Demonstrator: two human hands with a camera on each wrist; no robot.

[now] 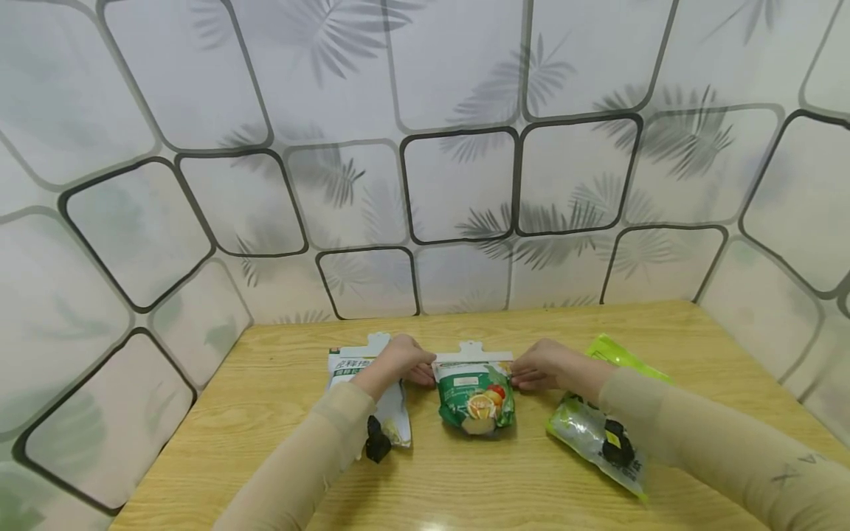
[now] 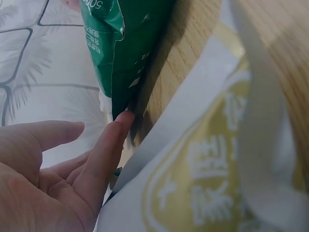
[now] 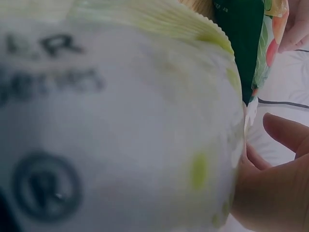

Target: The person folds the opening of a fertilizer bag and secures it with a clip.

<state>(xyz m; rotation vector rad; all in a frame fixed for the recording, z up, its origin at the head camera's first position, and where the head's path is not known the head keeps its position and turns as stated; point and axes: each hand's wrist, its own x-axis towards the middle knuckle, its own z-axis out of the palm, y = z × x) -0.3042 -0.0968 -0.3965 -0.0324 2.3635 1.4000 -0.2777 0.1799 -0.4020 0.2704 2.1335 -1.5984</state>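
A green bag (image 1: 468, 398) with fruit pictures lies in the middle of the table, a long white sealing clip (image 1: 473, 354) across its top. At the bag's left top corner is my left hand (image 1: 406, 360); in the left wrist view its extended fingers (image 2: 104, 154) touch the bag's edge, the thumb standing apart. My right hand (image 1: 546, 365) is at the right top corner. From the right wrist view, its thumb (image 3: 285, 130) is spread away, while its other fingers are partly hidden behind a pale bag (image 3: 145, 125). Neither hand visibly grips anything.
Left of centre lies a white bag (image 1: 398, 413) with a white clip (image 1: 377, 341) on top, partly under the left arm. A silver and lime-green bag (image 1: 584, 431) lies under the right forearm. Patterned cloth walls (image 1: 465, 184) border the wooden table (image 1: 465, 487).
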